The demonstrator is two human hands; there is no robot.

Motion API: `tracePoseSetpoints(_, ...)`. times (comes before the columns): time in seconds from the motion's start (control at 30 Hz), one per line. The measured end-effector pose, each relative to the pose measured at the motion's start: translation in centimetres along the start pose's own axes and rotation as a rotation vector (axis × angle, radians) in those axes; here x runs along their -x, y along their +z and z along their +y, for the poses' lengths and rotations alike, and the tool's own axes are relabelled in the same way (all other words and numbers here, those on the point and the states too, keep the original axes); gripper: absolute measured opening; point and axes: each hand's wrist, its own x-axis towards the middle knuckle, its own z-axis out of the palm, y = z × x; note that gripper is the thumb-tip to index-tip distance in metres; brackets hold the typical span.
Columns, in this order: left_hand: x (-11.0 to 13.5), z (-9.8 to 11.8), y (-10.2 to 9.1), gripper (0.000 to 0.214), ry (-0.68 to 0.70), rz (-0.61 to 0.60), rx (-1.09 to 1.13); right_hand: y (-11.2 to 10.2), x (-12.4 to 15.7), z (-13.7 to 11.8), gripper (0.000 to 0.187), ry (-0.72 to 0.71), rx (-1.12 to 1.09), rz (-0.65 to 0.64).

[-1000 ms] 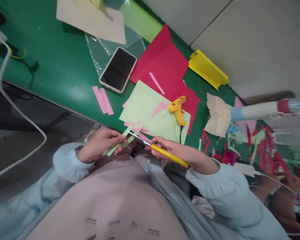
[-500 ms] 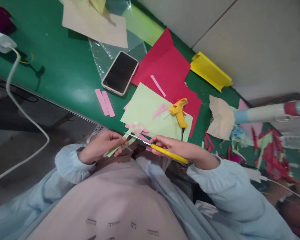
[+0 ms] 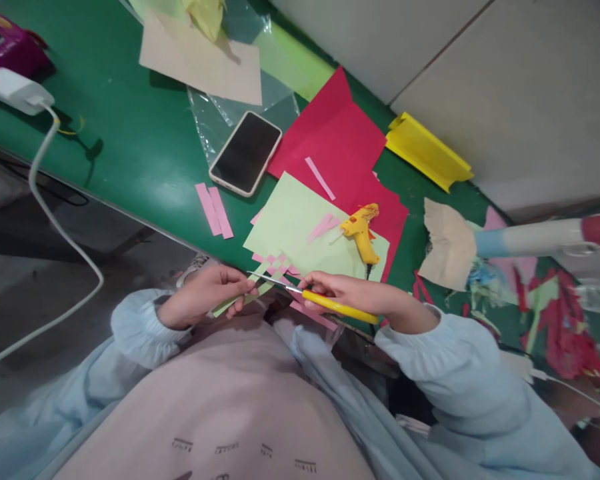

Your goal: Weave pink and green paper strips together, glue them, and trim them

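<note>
In my right hand (image 3: 333,288) is a pair of yellow-handled scissors (image 3: 337,307), its blades pointing left across green paper strips. My left hand (image 3: 220,288) pinches the ends of those green strips (image 3: 226,306) beside the blade tips. The strips run into a small woven piece of pink and green paper (image 3: 277,263) at the table's near edge. A pink strip (image 3: 314,315) sticks out below my right hand. Just beyond lies a pale green sheet (image 3: 275,217), bearing a yellow glue gun (image 3: 362,233) and some pink strips.
A phone (image 3: 246,153) lies left of red paper (image 3: 330,127) on the green table (image 3: 130,153). Two pink strips (image 3: 215,211) are near the table edge. A white cable (image 3: 65,230) hangs at left. On the right are a striped pole (image 3: 535,238) and red paper scraps (image 3: 573,327).
The view has shifted slightly, so the table things appear a little lower and further right. A longer piece of the pink strip now shows below my right hand. Both hands keep their grips.
</note>
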Motion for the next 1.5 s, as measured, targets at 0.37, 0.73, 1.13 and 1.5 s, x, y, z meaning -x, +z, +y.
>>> tracePoseSetpoints(0.37, 0.1, 0.1, -0.2, 0.036, -0.006, -0.02, -0.028, -0.2, -0.3, -0.5, 0.041, -0.061, 0.046, -0.051)
tracePoseSetpoints(0.73, 0.2, 0.4, -0.2, 0.037, -0.023, -0.01, -0.012, -0.4, -0.5, -1.0, 0.042, -0.06, 0.058, -0.072)
tracePoseSetpoints(1.13, 0.1, 0.2, -0.4, 0.035, -0.035, -0.001, -0.03, -0.4, -0.7, -1.3, 0.039, -0.077, 0.102, -0.087)
tracePoseSetpoints(1.5, 0.0, 0.1, -0.6, 0.036, -0.011, -0.006, -0.055, -0.4, -0.7, -1.2, 0.041, -0.032, 0.175, 0.008)
